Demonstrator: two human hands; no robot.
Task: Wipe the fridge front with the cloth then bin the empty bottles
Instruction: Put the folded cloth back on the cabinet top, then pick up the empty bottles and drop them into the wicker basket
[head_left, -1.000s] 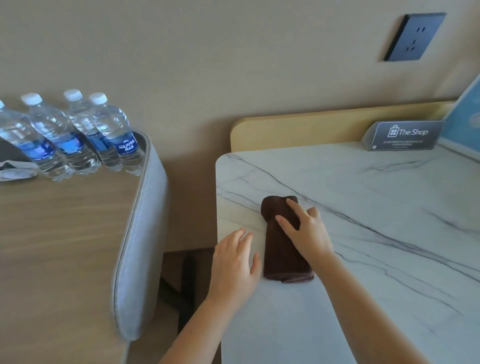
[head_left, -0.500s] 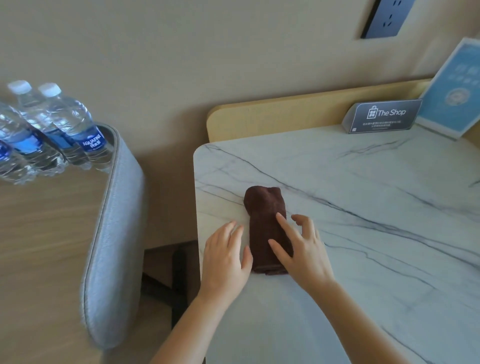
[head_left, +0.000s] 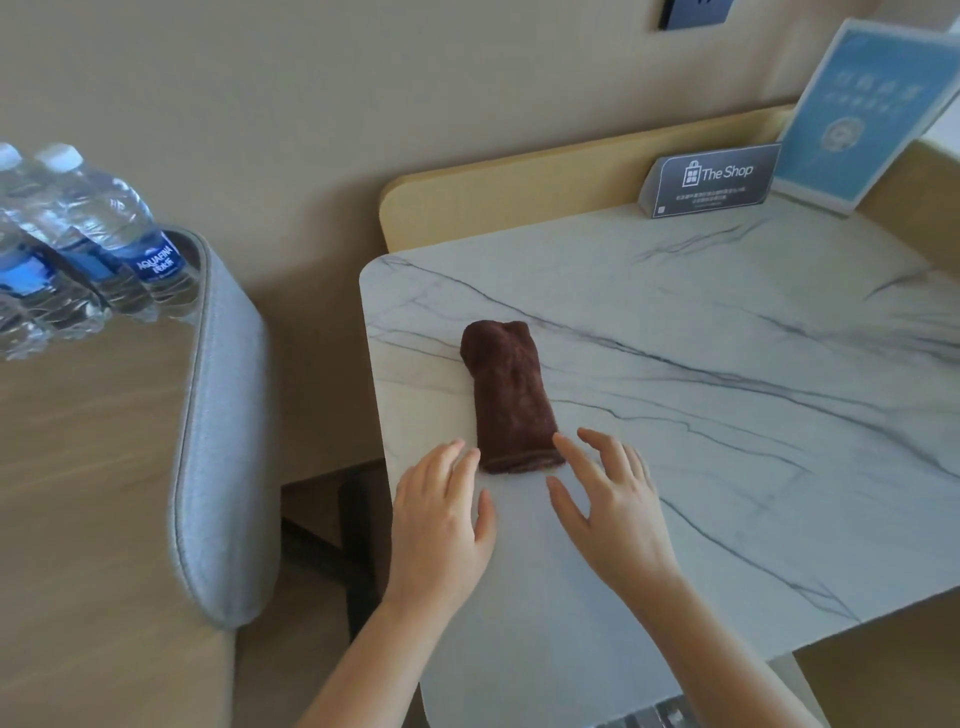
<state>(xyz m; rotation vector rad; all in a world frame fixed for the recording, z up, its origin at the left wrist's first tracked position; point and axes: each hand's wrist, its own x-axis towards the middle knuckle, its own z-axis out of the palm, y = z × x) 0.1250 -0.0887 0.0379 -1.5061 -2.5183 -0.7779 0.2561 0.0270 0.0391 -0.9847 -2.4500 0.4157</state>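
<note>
On the wooden top, bottles (head_left: 111, 244) read "AQUAFINA"; placard (head_left: 709, 179) reads "The Shop".

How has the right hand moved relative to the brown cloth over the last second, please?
Yes. The right hand has slid off the brown cloth toward the person; its fingers now sit open beside the cloth's near end on the marble table.

A wall socket (head_left: 693, 11) is cut off by the top edge. Water bottles (head_left: 78, 244) run past the left edge, blurred. Small print on the grey sign (head_left: 709, 182) and blue card (head_left: 857, 114) is illegible.
</note>
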